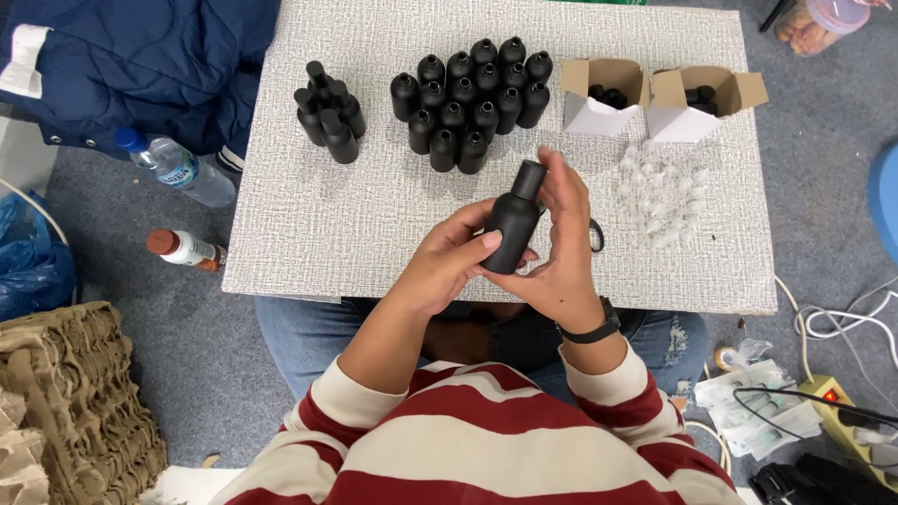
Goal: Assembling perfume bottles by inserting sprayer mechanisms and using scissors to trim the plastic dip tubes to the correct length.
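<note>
Two hands meet mid-frame over the table (309,224) | left hand (447,260) and right hand (561,248) both grip one black bottle (514,223), tilted | bottle cluster (472,98) upper centre | small group (327,110) upper left | two open boxes (603,93) upper right | clear caps (659,192) beside the right hand

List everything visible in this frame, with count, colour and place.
Held matte black plastic bottle: one, black, between both hands.
Large cluster of black bottles: about eighteen, black, board's far centre.
Small cluster of black bottles: about five, black, far left.
Open cardboard boxes: two, white outside, far right.
Clear plastic caps: a pile, transparent, right.
Textured grey board: one, on the lap.
Clear water bottle: one, blue cap, floor left.
Yellow power strip: one, floor right.
Left hand: gripping the bottle's body.
Right hand: cupping the bottle.
</note>
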